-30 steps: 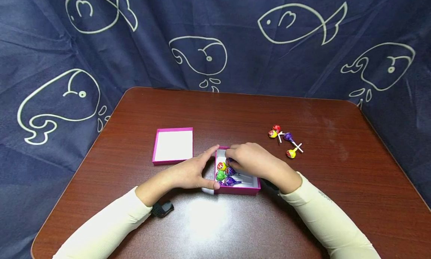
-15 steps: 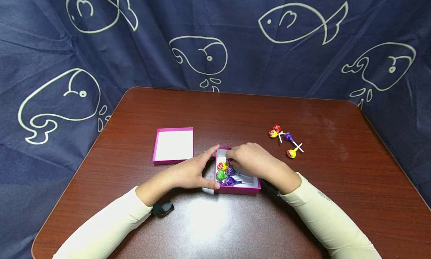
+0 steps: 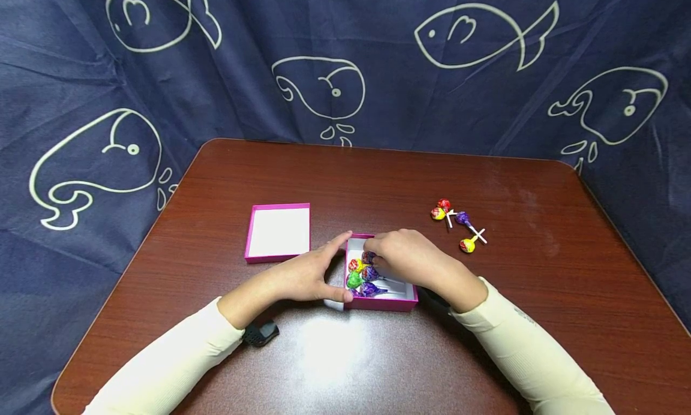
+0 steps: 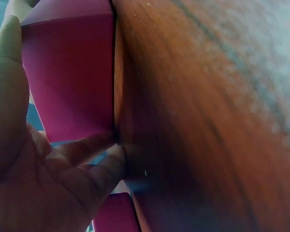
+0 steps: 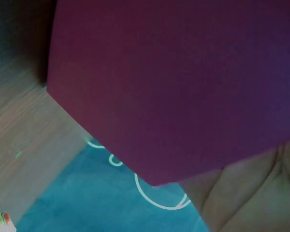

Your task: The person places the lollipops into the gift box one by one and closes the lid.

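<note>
An open pink box (image 3: 380,304) with a white inside stands on the table, and several wrapped lollipops lie in its left part. My left hand (image 3: 305,277) spans the box's left end, thumb at the near corner and fingers at the far one. In the left wrist view the thumb (image 4: 7,53) and fingers meet the box's pink wall (image 4: 72,77). My right hand (image 3: 412,256) reaches into the box with curled fingers at a dark purple lollipop (image 3: 369,257), whose stick they cover. Beside it lie a yellow-red lollipop (image 3: 354,265), a green one (image 3: 353,280) and purple ones (image 3: 371,289).
A pink lid (image 3: 279,232), white inside, lies at the box's back left. Several loose lollipops (image 3: 463,218) lie at the back right of the brown table (image 3: 378,175). A dark blue cloth (image 3: 388,103) with white fish and whale drawings hangs behind the table.
My right hand has shifted slightly right inside the box, so more of the dark purple lollipop shows. The left hand and the box have stayed in place.
</note>
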`<state>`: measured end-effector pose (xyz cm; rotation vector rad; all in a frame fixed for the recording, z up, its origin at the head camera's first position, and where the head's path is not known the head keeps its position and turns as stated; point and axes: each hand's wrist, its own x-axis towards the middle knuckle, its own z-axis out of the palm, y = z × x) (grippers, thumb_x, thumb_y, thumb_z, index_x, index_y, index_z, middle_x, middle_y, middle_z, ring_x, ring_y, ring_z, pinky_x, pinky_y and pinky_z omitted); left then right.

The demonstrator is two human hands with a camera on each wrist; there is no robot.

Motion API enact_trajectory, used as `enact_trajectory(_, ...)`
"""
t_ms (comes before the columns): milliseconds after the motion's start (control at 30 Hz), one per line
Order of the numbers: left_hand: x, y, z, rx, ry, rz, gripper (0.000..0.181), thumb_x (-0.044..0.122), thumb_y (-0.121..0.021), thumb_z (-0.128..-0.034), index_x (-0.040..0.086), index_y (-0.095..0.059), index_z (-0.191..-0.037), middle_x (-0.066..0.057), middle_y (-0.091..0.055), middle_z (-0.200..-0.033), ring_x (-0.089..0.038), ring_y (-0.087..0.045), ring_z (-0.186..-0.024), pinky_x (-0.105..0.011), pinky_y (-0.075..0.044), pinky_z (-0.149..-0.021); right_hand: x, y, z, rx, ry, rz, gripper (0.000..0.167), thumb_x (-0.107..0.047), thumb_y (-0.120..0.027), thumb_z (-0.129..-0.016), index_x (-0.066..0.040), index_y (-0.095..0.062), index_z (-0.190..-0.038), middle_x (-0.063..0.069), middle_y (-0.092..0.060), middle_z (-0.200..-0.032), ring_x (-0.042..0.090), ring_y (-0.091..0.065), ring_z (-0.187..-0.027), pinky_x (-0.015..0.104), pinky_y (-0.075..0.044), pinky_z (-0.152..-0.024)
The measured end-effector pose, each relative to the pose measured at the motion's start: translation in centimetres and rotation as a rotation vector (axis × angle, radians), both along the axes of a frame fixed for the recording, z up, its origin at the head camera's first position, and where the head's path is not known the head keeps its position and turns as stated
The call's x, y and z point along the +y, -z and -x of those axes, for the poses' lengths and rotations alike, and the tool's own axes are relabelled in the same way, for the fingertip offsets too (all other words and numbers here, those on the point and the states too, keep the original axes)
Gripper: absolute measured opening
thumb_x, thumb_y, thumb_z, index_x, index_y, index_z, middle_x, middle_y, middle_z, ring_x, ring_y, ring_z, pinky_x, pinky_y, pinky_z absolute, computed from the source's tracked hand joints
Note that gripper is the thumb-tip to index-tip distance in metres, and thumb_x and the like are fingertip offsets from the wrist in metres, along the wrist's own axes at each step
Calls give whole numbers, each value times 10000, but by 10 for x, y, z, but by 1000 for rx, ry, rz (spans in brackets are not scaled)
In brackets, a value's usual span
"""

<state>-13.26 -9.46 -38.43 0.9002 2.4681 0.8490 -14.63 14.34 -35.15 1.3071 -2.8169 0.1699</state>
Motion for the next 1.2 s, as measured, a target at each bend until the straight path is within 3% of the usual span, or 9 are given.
enact_trajectory(300,0,0,0,-3,-3,-3,1146,521,-792,-801,139,-67,-1602,-196,-294,-1577,-281,-308,-1431,-427,-254,-1163,10,3,0,-123,-58,80,194,-51,-766,-842,-122,-720,-1017,-27,-677,-909,105,-614,-775,353,-540,-731)
enact_trajectory(433,0,0,0,-2,-3,2,1145,523,-789,-803,141,-63,-1602,-195,-290,-1579,-283,-310,-1429,-427,-259,-1161,11,5,2,-151,-84,103,223,-23,-735,-852,-117,-718,-1054,-11,-681,-960,113,-621,-808,350,-542,-752)
enact_trajectory(667,0,1,0,8,1,8,1140,518,-787,-807,141,-62,-1603,-196,-300,-1575,-285,-310,-1429,-424,-258,-1162,8,1,-2,-139,-78,68,198,-42,-745,-862,-104,-691,-1042,-8,-679,-937,111,-610,-793,352,-541,-750)
enact_trajectory(967,1,-1,-1,5,0,2,1143,501,-798,-804,133,-66,-1601,-203,-312,-1567,-284,-311,-1428,-415,-249,-1165,9,2,-6,-52,-81,34,132,-107,-779,-850,-114,-674,-929,-3,-646,-860,129,-588,-733,356,-525,-683)
enact_trajectory(1200,1,-1,-1,3,-6,7,1143,505,-797,-803,135,-69,-1602,-199,-315,-1566,-283,-315,-1427,-422,-258,-1161,9,1,-4,-98,-71,36,167,-134,-765,-874,-84,-701,-1020,10,-664,-917,123,-613,-780,363,-540,-735)
